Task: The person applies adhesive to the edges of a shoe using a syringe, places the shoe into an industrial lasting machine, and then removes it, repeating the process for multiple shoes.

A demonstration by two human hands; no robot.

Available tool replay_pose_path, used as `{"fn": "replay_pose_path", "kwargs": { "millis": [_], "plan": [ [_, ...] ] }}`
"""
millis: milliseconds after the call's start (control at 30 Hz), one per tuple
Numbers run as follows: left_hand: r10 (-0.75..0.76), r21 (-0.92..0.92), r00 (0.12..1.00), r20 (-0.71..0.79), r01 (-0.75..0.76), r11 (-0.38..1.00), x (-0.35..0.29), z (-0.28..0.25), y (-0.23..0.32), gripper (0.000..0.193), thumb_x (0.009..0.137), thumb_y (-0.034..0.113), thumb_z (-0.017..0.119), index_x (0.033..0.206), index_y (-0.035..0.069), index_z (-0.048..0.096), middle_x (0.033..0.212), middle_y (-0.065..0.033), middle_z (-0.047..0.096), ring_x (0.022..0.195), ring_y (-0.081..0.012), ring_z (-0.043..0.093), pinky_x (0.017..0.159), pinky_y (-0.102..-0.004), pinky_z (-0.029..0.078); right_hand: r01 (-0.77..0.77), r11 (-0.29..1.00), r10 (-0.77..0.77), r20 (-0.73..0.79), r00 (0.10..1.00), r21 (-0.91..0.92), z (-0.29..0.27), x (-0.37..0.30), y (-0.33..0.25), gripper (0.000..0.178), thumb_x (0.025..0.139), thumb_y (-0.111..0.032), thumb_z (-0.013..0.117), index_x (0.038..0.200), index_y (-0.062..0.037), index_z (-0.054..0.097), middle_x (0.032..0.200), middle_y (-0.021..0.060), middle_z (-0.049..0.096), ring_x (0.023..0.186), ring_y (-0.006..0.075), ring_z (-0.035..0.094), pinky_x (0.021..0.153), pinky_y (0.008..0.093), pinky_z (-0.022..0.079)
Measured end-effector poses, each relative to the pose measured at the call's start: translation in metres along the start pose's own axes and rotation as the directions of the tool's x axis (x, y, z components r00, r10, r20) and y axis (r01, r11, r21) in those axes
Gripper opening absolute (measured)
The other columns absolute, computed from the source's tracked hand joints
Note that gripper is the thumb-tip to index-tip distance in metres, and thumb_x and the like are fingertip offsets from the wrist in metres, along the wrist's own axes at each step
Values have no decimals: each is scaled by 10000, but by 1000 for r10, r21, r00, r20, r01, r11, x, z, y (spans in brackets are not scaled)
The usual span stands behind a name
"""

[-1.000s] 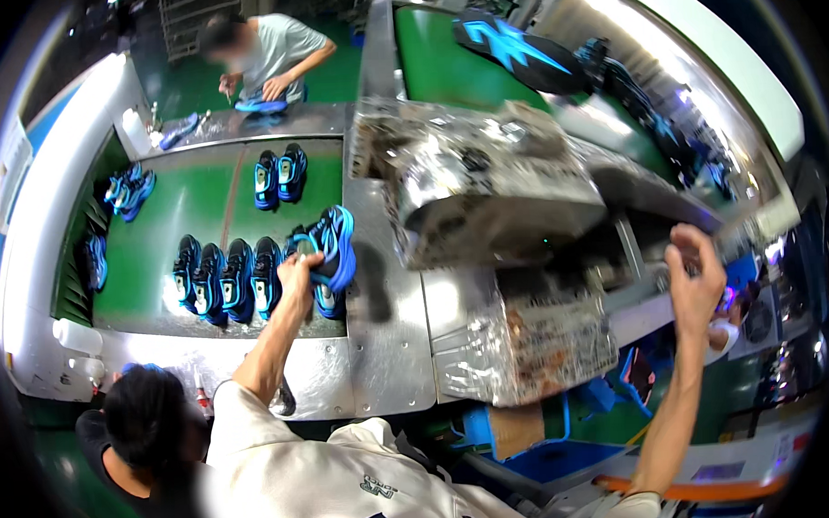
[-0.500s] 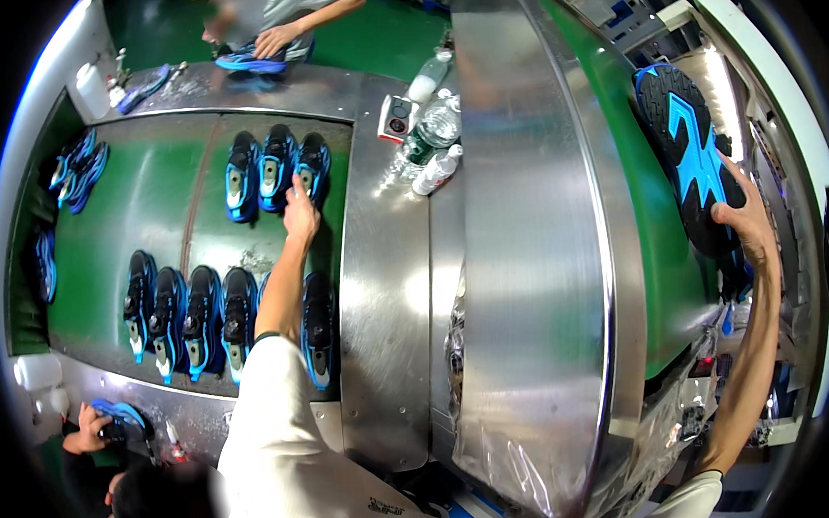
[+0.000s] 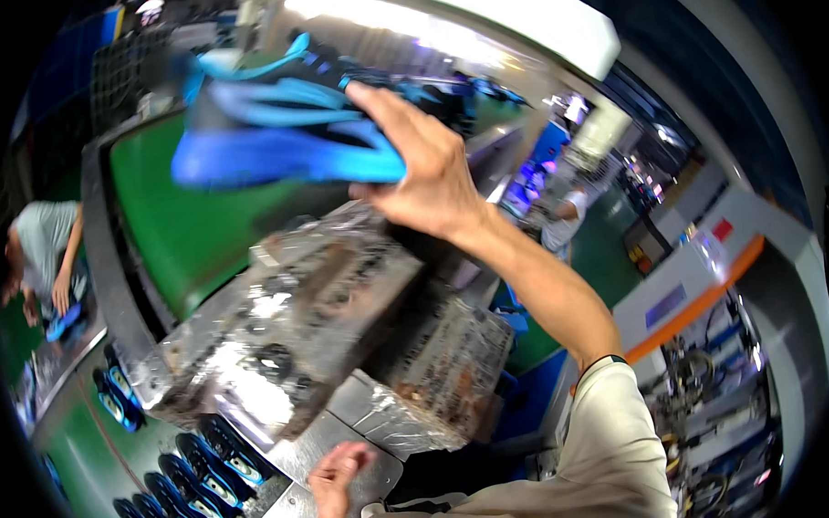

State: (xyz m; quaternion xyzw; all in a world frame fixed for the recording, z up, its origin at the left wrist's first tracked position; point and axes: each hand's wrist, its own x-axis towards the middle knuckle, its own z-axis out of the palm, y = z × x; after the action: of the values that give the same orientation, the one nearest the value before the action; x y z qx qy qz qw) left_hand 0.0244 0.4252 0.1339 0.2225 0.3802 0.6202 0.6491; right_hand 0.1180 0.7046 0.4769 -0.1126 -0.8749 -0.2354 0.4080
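So, right hand point(image 3: 422, 172) was clamped on one end of a blue-and-black shoe point(image 3: 283, 158), thumb one side, fingers the other. Shoe was up in the air, side-on to me, blue sole edge down, motion-blurred; it overlapped the upper green belt point(image 3: 167, 226) in view, height above it couldn't be told. Left hand point(image 3: 340, 469) was low, fingers loosely curled, nothing visible in it, near the metal tabletop point(image 3: 303, 453). Between the hands: a film-wrapped machine housing point(image 3: 311, 304), a smaller wrapped block point(image 3: 450, 358) just beside it. Lower left, a slanted row of shoes point(image 3: 192, 477) sat on a second green belt point(image 3: 79, 453), a pair point(image 3: 116, 397) farther up. Co-worker point(image 3: 44, 240) far left had a hand on a blue shoe point(image 3: 63, 323).
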Motion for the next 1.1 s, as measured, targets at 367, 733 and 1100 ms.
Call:
{"fn": "replay_pose_path", "kwargs": {
  "millis": [367,733,1100],
  "plan": [
    [-479,320,238,845,493,809,-54,257,14,704,911,475,524,1345,-63,388,1184,-283,548,1051,-404,584,939,-507,480,-139,903,223,167,960,-406,-337,-240,-175,304,872,-109,617,1167,-118,543,1227,71,577,1170,258,560,1064,550,333],
    [-252,255,329,910,36,966,-237,396,-223,815,781,108,736,1452,-23,293,1332,-135,503,1157,-223,541,1007,-359,422,-815,30,896,-376,-234,579,-507,-447,-428,901,675,-197,851,1421,-63,364,1324,88,504,1222,177,474,1057,330,347],
    [-617,612,-198,762,-92,785,-421,503,-441,477,928,191,614,1322,-50,493,1271,-153,578,1132,-216,586,977,-328,443,-820,211,-6,-838,-545,532,-625,-571,-621,656,628,46,710,1254,-47,536,1045,39,600,800,115,572,766,257,482]
  ]
}}
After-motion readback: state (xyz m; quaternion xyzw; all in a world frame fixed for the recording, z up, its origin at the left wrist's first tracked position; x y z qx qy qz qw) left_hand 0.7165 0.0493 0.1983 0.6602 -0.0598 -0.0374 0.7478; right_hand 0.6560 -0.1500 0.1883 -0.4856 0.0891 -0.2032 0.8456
